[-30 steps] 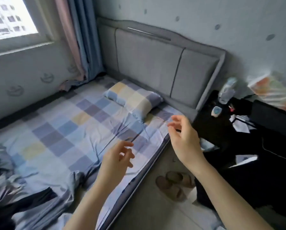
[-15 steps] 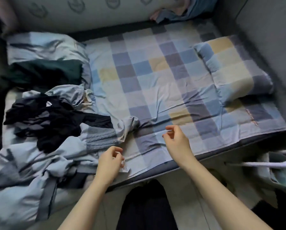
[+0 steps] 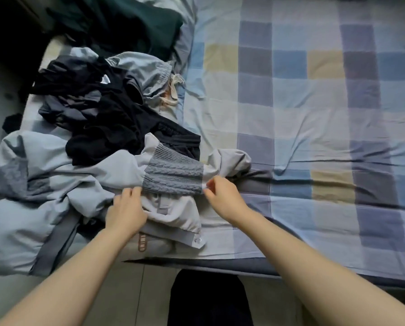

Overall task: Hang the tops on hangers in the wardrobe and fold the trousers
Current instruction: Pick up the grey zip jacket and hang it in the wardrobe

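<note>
As both grip, jacket (image 3: pixel 173 177) between left hand (image 3: pixel 126 209), right hand (image 3: pixel 222 196)

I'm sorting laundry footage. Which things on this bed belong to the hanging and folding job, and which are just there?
Job:
light grey jacket, which the left hand and right hand touch
black clothes
grey drawstring trousers

Just there:
checked sheet
dark green cloth
</note>
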Motion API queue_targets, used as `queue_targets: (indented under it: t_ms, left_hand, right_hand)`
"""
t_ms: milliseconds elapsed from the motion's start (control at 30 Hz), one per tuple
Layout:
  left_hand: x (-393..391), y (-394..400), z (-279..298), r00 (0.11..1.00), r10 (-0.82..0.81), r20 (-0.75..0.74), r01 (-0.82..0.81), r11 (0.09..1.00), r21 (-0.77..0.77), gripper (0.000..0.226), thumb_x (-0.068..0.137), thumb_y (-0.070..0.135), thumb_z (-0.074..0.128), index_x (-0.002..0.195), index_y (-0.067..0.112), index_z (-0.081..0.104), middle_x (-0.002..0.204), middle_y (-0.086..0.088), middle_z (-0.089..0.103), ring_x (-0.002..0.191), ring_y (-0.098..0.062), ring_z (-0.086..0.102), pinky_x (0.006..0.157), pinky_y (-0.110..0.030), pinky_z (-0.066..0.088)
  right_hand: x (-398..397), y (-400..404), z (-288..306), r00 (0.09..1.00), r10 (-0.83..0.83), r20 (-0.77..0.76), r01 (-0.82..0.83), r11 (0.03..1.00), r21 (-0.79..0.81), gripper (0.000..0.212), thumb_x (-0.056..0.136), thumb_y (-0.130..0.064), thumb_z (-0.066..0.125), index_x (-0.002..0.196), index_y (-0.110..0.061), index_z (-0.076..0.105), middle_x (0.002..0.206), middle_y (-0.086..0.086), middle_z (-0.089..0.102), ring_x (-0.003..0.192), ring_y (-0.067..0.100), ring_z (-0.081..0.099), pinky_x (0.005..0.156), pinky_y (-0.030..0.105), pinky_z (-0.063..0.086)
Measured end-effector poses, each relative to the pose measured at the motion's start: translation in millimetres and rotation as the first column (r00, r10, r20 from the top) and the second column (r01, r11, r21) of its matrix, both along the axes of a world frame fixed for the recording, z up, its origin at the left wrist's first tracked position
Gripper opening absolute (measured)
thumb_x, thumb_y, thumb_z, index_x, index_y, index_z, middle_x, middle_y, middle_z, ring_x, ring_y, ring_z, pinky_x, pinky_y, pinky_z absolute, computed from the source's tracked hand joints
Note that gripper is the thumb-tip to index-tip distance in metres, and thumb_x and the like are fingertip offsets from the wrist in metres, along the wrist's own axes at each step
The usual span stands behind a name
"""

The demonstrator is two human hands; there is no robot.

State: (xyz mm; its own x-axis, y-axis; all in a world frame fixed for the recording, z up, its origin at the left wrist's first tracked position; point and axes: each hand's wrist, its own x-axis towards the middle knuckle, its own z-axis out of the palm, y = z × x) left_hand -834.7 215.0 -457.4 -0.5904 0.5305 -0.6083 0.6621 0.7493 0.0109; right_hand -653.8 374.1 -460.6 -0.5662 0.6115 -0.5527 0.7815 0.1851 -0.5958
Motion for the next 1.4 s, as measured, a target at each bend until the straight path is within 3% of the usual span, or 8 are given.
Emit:
queue_targets:
  t_ms: [267, 533, 667, 767, 867, 1033, 1267, 1400]
  left_hand:
    - [-68, 7, -65, 0.979, -0.076, -0.192, 0.082, 0.996, 0.022, 0.094, 0.082, 0.034, 0.072, 0.153, 0.033, 0.01, 0.157, -0.006, 0.013, 0.128, -0.038, 0.038, 0.099, -0.048, 0.04]
    - [-89, -7, -104, 0.974, -0.055, -0.221, 0.081, 0.991, 0.11, 0.028, 0.1, 0.025, 0.043, 0.124, 0.02, 0.056, 0.146, 0.0, 0.042, 0.134, -0.023, 0.037, 0.113, -0.046, 0.021]
    - [-89, -16, -108, 0.986, -0.018, -0.169, 0.03, 0.997, 0.067, 0.049, 0.088, 0.011, 0.049, 0.136, 0.019, 0.036, 0.148, 0.001, 0.035, 0.142, -0.02, 0.025, 0.114, -0.054, 0.019]
    - [-89, -26, -108, 0.974, 0.041, -0.221, -0.035, 0.999, 0.028, 0.062, 0.086, 0.01, 0.052, 0.142, 0.022, 0.028, 0.157, 0.001, 0.021, 0.147, -0.025, 0.011, 0.116, -0.055, 0.014]
    - [-93, -40, -106, 0.946, 0.138, -0.292, -0.134, 0.99, 0.033, 0.073, 0.086, 0.013, 0.06, 0.145, 0.026, 0.02, 0.161, 0.002, 0.009, 0.147, -0.03, 0.005, 0.113, -0.058, 0.016]
    - [-107, -69, -93, 0.867, 0.457, -0.199, -0.433, 0.888, 0.156, 0.094, 0.082, 0.008, 0.069, 0.153, 0.019, 0.008, 0.16, -0.009, 0.001, 0.142, -0.045, 0.017, 0.112, -0.055, 0.026]
    - [-96, -53, -61, 0.867, 0.468, -0.168, -0.436, 0.878, 0.197, 0.107, 0.074, 0.041, 0.078, 0.15, 0.021, 0.006, 0.155, -0.014, 0.014, 0.125, -0.049, 0.036, 0.1, -0.059, 0.034]
    - [-81, -17, -40, 0.859, 0.459, -0.226, -0.349, 0.849, 0.397, 0.096, 0.074, 0.022, 0.075, 0.149, 0.016, 0.014, 0.155, -0.013, 0.016, 0.13, -0.044, 0.032, 0.105, -0.061, 0.025]
  right_hand:
    - [-80, -32, -80, 0.958, 0.284, 0.044, -0.284, 0.959, -0.008, 0.045, 0.095, -0.042, 0.051, 0.124, -0.008, 0.046, 0.126, 0.014, 0.048, 0.116, 0.036, 0.045, 0.096, 0.041, 0.039]
    - [-114, -56, -103, 0.982, 0.182, -0.051, -0.186, 0.98, -0.076, 0.071, 0.093, -0.036, 0.058, 0.148, -0.015, 0.02, 0.143, 0.013, 0.035, 0.13, 0.036, 0.035, 0.107, 0.044, 0.033]
    - [-128, -52, -112, 0.918, 0.387, 0.09, -0.396, 0.908, 0.134, 0.076, 0.089, -0.033, 0.062, 0.149, -0.016, 0.018, 0.146, 0.008, 0.033, 0.128, 0.038, 0.032, 0.104, 0.048, 0.032]
    - [-139, -48, -119, 0.849, 0.462, 0.258, -0.524, 0.802, 0.286, 0.044, 0.084, -0.013, 0.056, 0.126, -0.016, 0.043, 0.126, 0.008, 0.047, 0.119, 0.033, 0.04, 0.098, 0.05, 0.028]
    - [-148, -48, -113, 0.946, 0.311, 0.092, -0.324, 0.904, 0.278, 0.011, 0.083, -0.006, 0.043, 0.084, -0.017, 0.046, 0.092, 0.002, 0.046, 0.096, 0.026, 0.046, 0.09, 0.047, 0.031]
    - [-126, -32, -56, 0.948, -0.058, -0.314, 0.053, 0.998, -0.024, 0.031, 0.083, -0.017, 0.042, 0.057, -0.016, 0.026, 0.052, -0.002, 0.031, 0.05, 0.013, 0.027, 0.054, 0.033, 0.021]
    - [-72, 14, 70, 0.805, -0.343, -0.484, 0.163, 0.912, -0.376, 0.031, 0.065, -0.017, 0.043, 0.039, -0.023, 0.028, 0.042, -0.014, 0.02, 0.039, 0.005, 0.016, 0.039, 0.015, 0.013]
    - [-35, 44, 106, 0.693, -0.559, -0.455, 0.297, 0.797, -0.527, 0.018, 0.059, -0.016, 0.042, 0.043, -0.01, 0.037, 0.052, 0.002, 0.023, 0.053, 0.021, 0.015, 0.05, 0.029, 0.013]
